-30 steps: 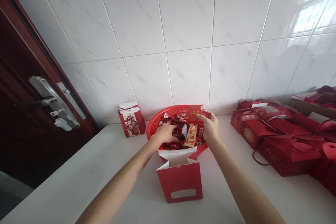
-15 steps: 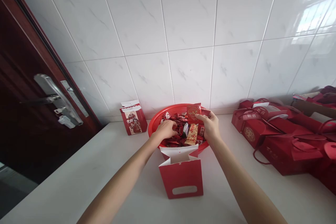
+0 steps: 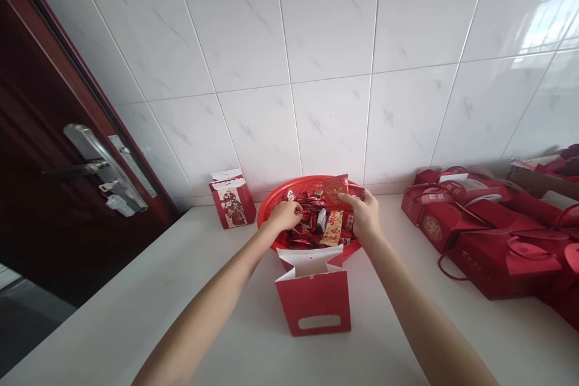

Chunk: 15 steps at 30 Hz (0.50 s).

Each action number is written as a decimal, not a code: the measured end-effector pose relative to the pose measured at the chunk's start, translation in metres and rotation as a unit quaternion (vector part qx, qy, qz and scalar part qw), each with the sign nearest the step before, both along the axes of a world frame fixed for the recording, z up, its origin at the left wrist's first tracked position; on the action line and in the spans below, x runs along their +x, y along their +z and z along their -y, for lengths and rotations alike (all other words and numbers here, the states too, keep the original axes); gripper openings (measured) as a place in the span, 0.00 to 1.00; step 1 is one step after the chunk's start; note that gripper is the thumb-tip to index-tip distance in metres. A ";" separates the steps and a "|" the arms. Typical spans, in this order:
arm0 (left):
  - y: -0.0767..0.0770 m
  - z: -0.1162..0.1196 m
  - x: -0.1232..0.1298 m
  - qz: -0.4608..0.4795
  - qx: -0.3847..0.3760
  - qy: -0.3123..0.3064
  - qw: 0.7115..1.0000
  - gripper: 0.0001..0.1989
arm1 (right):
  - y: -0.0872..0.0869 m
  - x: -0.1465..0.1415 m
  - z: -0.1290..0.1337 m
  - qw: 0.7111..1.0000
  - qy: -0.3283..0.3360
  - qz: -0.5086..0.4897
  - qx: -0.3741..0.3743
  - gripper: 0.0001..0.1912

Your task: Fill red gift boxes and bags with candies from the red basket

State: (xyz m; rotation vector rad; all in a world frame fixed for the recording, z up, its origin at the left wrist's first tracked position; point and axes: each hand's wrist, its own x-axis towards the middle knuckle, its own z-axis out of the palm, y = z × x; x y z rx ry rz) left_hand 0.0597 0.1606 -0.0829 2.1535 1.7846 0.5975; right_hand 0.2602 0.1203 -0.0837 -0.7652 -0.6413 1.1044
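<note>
A red plastic basket (image 3: 270, 202) full of wrapped sweets stands against the wall. My right hand (image 3: 367, 215) grips a flat red candy packet (image 3: 335, 191) over the basket's right side, thumb across its front. At the left side of the basket, my left hand (image 3: 286, 216) has its fingers curled together above the sweets; whatever they pinch, if anything, is too small to make out. Among the sweets lies a cream-coloured packet (image 3: 333, 227) with red lettering. In front of the basket stands an upright red paper box (image 3: 314, 301), its top open and facing up.
Another red box (image 3: 232, 202) with a printed picture stands by the wall on the left. Many red gift boxes (image 3: 493, 259) with cord handles crowd the right side of the white counter (image 3: 181, 277). A dark red door (image 3: 54, 132) with keys in its lock is at far left.
My left hand has lifted slightly from among the sweets, its fingers drawn closer together. My right hand still holds the red packet. The view has shifted a little.
</note>
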 end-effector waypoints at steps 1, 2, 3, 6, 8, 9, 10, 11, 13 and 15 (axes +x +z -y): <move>0.001 0.000 0.000 0.009 0.004 0.001 1.000 0.02 | 0.000 0.000 0.000 1.000 0.001 0.000 -0.001 0.16; 0.001 0.000 0.001 0.019 0.009 0.002 1.000 0.02 | 0.000 0.000 0.000 1.000 0.001 0.000 -0.001 0.16; 0.002 0.000 0.002 0.028 0.013 0.003 1.000 0.03 | 0.001 0.000 0.000 1.000 0.001 0.000 -0.001 0.16; 0.004 0.000 0.004 0.058 0.030 0.004 0.998 0.06 | 0.001 -0.001 -0.001 1.000 0.000 0.000 0.001 0.16; 0.005 0.001 0.005 0.074 0.041 0.003 0.996 0.10 | 0.001 -0.001 -0.001 1.000 -0.002 0.000 0.001 0.16; 0.005 0.001 0.006 0.081 0.046 0.002 0.996 0.12 | 0.002 0.000 0.000 1.000 -0.003 -0.001 0.001 0.16; 0.006 0.002 0.006 0.086 0.049 0.001 0.995 0.14 | 0.002 0.000 0.000 1.000 -0.004 -0.001 0.000 0.16; 0.006 0.002 0.006 0.091 0.052 0.001 0.994 0.15 | 0.002 0.000 0.000 1.000 -0.004 -0.001 -0.001 0.16; 0.006 0.002 0.006 0.100 0.054 0.003 0.994 0.17 | 0.003 0.000 0.001 1.000 -0.003 -0.001 -0.004 0.16; 0.004 0.002 0.006 0.108 0.056 0.009 0.993 0.19 | 0.003 -0.001 0.001 1.000 -0.002 0.000 -0.006 0.16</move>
